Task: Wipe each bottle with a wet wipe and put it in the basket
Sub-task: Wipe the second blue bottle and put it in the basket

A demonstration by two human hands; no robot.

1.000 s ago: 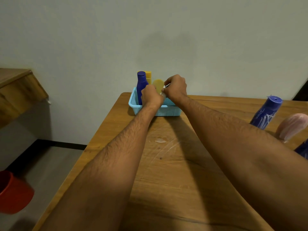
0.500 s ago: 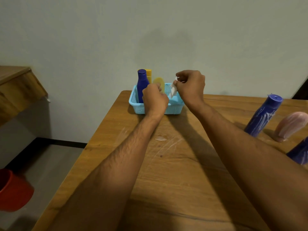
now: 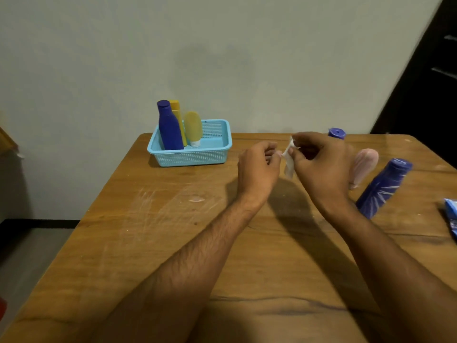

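**Entry: wet wipe in hand, between bottles**

Step in hand (judged): readying the small crumpled white wet wipe [image 3: 288,162] for the next bottle. To do it well, open the wipe out to a fresh face before reaching, keep it in one hand only, and free the other to steady a bottle.

Right hand [image 3: 319,164]: fingers curled, thumb and fingertips pinching the wipe at its upper edge; the wipe hangs just below and to the inner side of those fingers.

Left hand [image 3: 258,170]: fingers curled, fingertips at the wipe's near edge. It appears to pinch the wipe too, though the contact is small and not certain.

Bottles awaiting wiping, all beyond or outside the right hand's fingers:
- pale pink rounded plastic bottle [image 3: 363,164], tilted, just past the knuckles;
- dark blue plastic bottle with white streaks [image 3: 383,188], leaning, beside the right wrist;
- blue round cap of a further bottle [image 3: 336,133], showing above the right hand, body hidden.

Light blue perforated plastic basket [image 3: 190,158]: well apart from the left hand's fingers, toward the wall, on the scuffed wooden table [image 3: 148,243]. It holds, upright, a dark blue bottle [image 3: 169,129], a yellow bottle with a yellow cap [image 3: 176,108] behind it, and a small yellow oval tube [image 3: 193,128].

Risk (judged): the leaning bottles could tip if nudged.
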